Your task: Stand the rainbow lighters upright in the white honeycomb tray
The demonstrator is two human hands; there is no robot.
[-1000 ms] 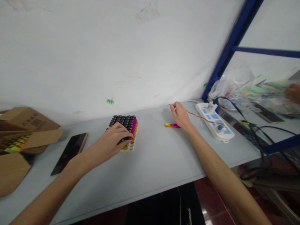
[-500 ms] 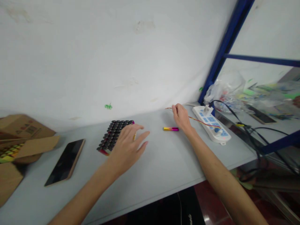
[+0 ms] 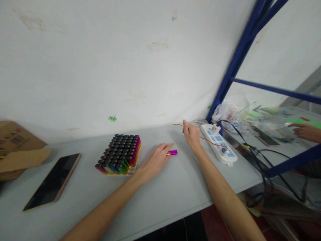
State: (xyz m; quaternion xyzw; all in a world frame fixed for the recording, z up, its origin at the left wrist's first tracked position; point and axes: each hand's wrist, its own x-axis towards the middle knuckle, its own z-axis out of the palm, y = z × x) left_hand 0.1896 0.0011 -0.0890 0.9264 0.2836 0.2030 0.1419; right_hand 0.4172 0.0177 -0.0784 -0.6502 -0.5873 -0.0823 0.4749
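Note:
My left hand [image 3: 155,160] is low over the grey table, its fingers closed around a slim purple-and-yellow tube [image 3: 173,152]. The purple end sticks out past the fingertips; the rest is mostly covered. My right hand [image 3: 191,135] is raised slightly, pinching a twisted red-and-yellow wire [image 3: 209,141]. One end of that wire pokes out left of the fingers, and the other runs to a plug on the white power strip [image 3: 231,158]. Left of my hands stands a block of upright coloured tubes [image 3: 120,152] with black round tops, set in a tray.
A phone [image 3: 54,182] lies flat at the left, beside an open cardboard box [image 3: 20,140]. Blue metal framing [image 3: 229,72] rises at the right, with black cables [image 3: 255,150] and plastic bags [image 3: 233,112] around it. Another person's hand [image 3: 307,131] shows beyond.
My left hand has moved right and down from beside the tube block, closing on the tube lying on the table. My right hand still holds the wire. The view has shifted slightly.

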